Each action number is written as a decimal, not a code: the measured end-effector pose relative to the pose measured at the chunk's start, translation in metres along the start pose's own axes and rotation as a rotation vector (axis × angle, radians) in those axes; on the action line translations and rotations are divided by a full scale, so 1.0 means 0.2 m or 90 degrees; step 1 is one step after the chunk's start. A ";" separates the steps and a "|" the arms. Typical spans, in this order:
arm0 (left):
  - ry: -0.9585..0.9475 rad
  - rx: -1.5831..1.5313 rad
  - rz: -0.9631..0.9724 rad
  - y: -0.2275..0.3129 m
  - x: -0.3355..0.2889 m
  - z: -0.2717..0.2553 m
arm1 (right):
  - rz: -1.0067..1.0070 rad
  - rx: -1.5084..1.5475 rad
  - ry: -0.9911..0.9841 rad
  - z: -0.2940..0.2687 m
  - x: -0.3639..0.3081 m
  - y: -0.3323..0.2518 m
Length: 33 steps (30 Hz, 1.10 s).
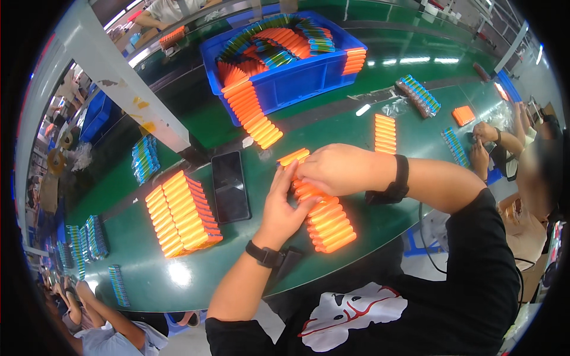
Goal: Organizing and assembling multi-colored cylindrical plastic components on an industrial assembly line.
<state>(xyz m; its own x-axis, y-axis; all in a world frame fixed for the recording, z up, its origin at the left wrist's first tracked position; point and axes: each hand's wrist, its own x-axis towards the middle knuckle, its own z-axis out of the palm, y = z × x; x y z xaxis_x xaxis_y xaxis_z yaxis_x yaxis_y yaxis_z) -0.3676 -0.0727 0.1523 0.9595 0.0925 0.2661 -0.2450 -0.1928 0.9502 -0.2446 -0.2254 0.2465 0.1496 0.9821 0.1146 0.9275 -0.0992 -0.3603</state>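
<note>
A strip of bright orange cylinders (331, 225), joined side by side, lies on the green table in front of me. My left hand (280, 207) is closed on its far left part, thumb and fingers on either side. My right hand (339, 169) bends over the same strip from the right, its fingers curled down onto the cylinders; the fingertips are partly hidden. The strip's far end (294, 156) shows beyond my fingers. To the left stands a block of stacked orange strips (181, 215). Another short orange strip (385, 134) lies to the right, beyond my right wrist.
A blue crate (291, 89) at the back holds orange and blue-green strips, one hanging over its front. A black phone (231, 187) lies beside the orange block. Blue strips (145, 159) lie at left. A grey post (127, 77) rises at far left. Co-workers' hands (484, 142) are at right.
</note>
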 end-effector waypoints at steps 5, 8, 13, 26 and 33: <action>0.011 0.031 0.006 0.01 0.00 0.00 | 0.041 -0.120 -0.121 -0.06 0.01 -0.04; 0.005 -0.026 -0.013 0.07 0.01 -0.01 | 0.102 -0.209 -0.136 -0.15 -0.07 -0.02; 0.022 -0.087 -0.034 -0.02 0.00 0.01 | 0.246 0.116 0.080 -0.11 -0.23 0.11; 0.073 -0.216 0.010 -0.02 -0.01 -0.01 | 0.406 0.544 0.204 0.19 -0.23 0.05; 0.069 -0.247 0.041 -0.03 0.00 -0.01 | 0.374 0.431 0.282 0.13 -0.28 -0.01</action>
<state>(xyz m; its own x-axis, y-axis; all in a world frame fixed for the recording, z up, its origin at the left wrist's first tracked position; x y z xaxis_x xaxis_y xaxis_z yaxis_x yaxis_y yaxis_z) -0.3656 -0.0693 0.1464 0.9252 0.1993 0.3231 -0.3585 0.1791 0.9162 -0.2643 -0.2756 0.2167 0.7639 0.6444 0.0347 0.2960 -0.3021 -0.9061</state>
